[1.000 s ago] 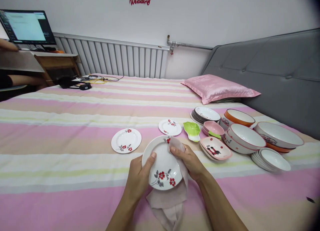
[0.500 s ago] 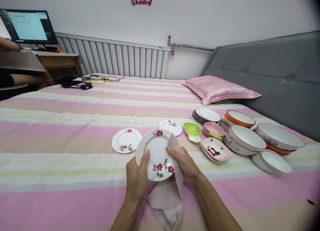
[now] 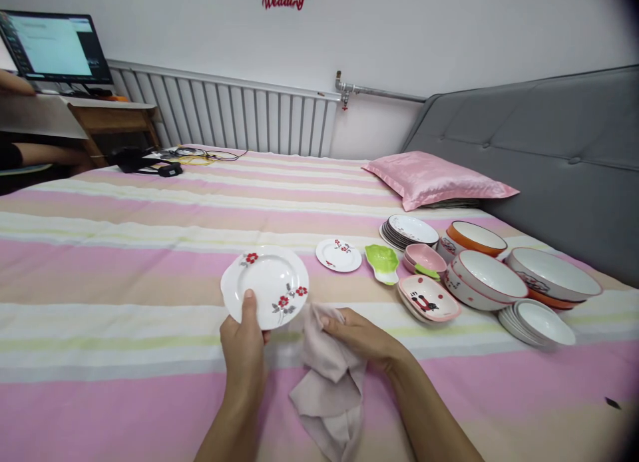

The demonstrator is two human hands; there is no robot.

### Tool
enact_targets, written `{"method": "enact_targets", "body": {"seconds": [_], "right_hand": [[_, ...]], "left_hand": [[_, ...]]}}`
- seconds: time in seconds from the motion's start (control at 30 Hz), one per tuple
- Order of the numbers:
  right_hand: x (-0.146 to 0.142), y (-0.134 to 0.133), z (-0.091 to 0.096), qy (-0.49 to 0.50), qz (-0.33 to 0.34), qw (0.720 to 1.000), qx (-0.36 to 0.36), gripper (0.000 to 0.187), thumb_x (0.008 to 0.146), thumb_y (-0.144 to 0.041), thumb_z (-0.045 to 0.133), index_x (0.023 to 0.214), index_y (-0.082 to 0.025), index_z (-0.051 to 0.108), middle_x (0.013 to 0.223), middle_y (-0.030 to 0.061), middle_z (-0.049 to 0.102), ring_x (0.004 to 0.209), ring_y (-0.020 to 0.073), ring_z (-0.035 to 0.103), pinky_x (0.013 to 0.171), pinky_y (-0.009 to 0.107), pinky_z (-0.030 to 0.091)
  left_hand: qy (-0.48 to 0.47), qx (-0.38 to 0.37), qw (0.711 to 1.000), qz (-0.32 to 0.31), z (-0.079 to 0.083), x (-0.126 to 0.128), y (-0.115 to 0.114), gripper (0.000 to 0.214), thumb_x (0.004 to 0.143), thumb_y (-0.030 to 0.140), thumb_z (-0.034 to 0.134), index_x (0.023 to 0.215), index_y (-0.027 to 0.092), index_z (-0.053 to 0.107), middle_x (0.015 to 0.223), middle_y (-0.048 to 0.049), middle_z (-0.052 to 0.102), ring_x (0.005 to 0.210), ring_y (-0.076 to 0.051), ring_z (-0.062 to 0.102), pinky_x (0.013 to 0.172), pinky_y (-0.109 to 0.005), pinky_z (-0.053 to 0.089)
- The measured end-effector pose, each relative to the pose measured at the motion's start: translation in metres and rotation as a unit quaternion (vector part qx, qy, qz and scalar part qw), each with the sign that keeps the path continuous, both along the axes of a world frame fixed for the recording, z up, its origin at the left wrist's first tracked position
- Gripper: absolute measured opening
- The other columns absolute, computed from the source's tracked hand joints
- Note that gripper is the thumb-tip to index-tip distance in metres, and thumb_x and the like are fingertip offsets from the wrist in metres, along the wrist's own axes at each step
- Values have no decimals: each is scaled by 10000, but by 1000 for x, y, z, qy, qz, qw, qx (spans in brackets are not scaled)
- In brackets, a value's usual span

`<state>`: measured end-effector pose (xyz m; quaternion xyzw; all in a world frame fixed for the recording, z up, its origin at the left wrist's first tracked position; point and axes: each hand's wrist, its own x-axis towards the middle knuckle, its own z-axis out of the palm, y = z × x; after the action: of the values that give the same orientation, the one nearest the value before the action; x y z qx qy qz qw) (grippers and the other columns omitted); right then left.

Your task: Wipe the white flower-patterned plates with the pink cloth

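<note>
In the left hand (image 3: 244, 345) a plate (image 3: 264, 285) is pinched by its near rim, centre frame, above the bed (image 3: 124, 262). A cloth (image 3: 329, 382) is clutched in the right hand (image 3: 362, 339), off the plate. Wiping of this plate seems done; stacked bowls (image 3: 486, 279) at right are left untouched.

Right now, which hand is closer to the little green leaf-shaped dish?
Right. The right hand, gripping the pinkish cloth, lies left of the green leaf-shaped dish; the left hand, holding the white flowered plate, is farther left.
</note>
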<state>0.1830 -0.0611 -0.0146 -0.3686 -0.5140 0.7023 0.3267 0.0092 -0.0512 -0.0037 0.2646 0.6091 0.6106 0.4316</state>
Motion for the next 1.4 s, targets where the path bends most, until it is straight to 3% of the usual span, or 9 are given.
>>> {"method": "enact_targets", "body": {"seconds": [0.13, 0.23, 0.4, 0.7, 0.87, 1.1, 1.27, 1.4], "right_hand": [[6, 4, -7, -95, 73, 991, 58, 362, 714, -507, 610, 706, -148, 565, 610, -36, 477, 552, 74, 388, 485, 166, 309], [7, 6, -10, -136, 96, 981, 96, 368, 701, -516, 614, 688, -156, 538, 595, -45, 427, 551, 74, 350, 471, 165, 286], [9, 8, -15, -138, 116, 977, 110, 328, 692, -477, 633, 746, -160, 566, 635, -43, 455, 580, 80, 375, 518, 172, 311], [24, 9, -16, -54, 137, 988, 52, 337, 626, -379, 711, 885, -179, 632, 730, -37, 550, 665, 101, 475, 642, 209, 390], [32, 11, -17, -72, 145, 983, 85, 368, 584, -393, 737, 860, -171, 639, 745, -31, 569, 675, 108, 487, 654, 220, 408], [40, 8, -15, -81, 148, 981, 92, 338, 587, -368, 735, 811, -143, 617, 699, -28, 541, 635, 97, 467, 567, 189, 383], [44, 8, -19, -79, 143, 981, 103, 353, 583, -363, 737, 843, -150, 631, 757, -11, 585, 689, 114, 502, 624, 206, 410], [47, 9, -20, -66, 146, 983, 94, 352, 573, -345, 743, 856, -163, 639, 815, -3, 615, 720, 122, 530, 663, 217, 425]], "left_hand": [[14, 18, 1000, -19, -1, -5, 3, 375, 696, 515, 569, 698, 141, 538, 428, 55, 433, 382, -76, 375, 367, -196, 289], [33, 17, 998, -56, -5, -2, 3, 408, 686, 546, 566, 656, 140, 536, 417, 32, 472, 390, -88, 401, 383, -204, 303], [33, 19, 990, -133, -12, 9, 4, 439, 686, 567, 555, 617, 133, 540, 402, 13, 495, 379, -85, 404, 402, -206, 308], [38, 25, 986, -160, -22, 30, 2, 440, 672, 536, 595, 543, 121, 527, 388, -1, 502, 367, -79, 422, 410, -198, 332], [-28, 16, 986, -162, -20, 51, 4, 402, 648, 509, 639, 713, 119, 568, 425, 14, 522, 372, -94, 447, 376, -195, 343], [-41, 10, 984, -176, -8, 95, 45, 285, 706, 376, 651, 756, 103, 585, 503, -10, 580, 382, -77, 492, 388, -174, 404], [-34, -4, 982, -187, -11, 128, 83, 298, 731, 346, 640, 805, 63, 582, 644, -58, 630, 417, -81, 546, 471, -207, 493], [-31, -34, 982, -183, -11, 143, 101, 307, 797, 354, 566, 902, 65, 553, 679, -30, 606, 473, -73, 554, 494, -215, 504]]}}
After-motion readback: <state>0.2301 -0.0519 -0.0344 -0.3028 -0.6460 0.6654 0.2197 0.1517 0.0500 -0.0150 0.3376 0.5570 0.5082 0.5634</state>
